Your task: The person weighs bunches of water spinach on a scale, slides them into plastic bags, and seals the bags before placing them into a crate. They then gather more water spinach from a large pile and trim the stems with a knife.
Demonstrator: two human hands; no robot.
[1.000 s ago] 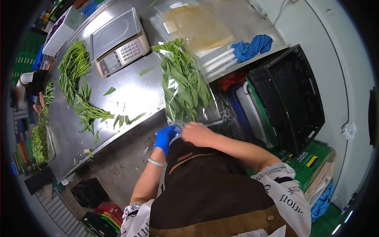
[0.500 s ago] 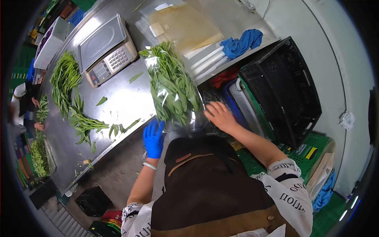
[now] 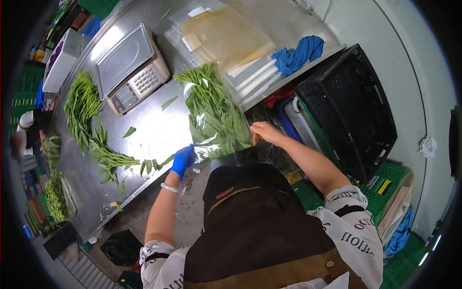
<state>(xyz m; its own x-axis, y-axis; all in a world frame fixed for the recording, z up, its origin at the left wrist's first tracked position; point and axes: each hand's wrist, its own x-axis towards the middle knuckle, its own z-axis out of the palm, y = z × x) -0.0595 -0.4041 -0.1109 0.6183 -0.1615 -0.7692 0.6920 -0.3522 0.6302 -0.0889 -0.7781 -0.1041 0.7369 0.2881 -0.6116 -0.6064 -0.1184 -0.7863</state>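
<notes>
A clear plastic bag of leafy greens (image 3: 216, 115) lies over the metal table's front edge, stems toward the scale (image 3: 134, 72) and leaves toward my body. My left hand (image 3: 183, 160), in a blue glove, is closed on the bag's lower left corner. On the opposite side, my bare right hand (image 3: 263, 132) pinches the bag's right edge near the bottom. Loose bunches of greens (image 3: 81, 108) lie on the table to the left, with a few single leaves beside them.
Flat plastic bags (image 3: 226, 36) and a blue cloth (image 3: 299, 54) lie at the table's back right. A black crate (image 3: 349, 113) stands to the right above green crates. At the far left, another person's hand (image 3: 43, 136) is by more greens (image 3: 57, 197).
Both hands have closed on the bag's edges; the left moved slightly left and up. The bag's lower end looks spread wider. The other person's hand has moved over the greens.
</notes>
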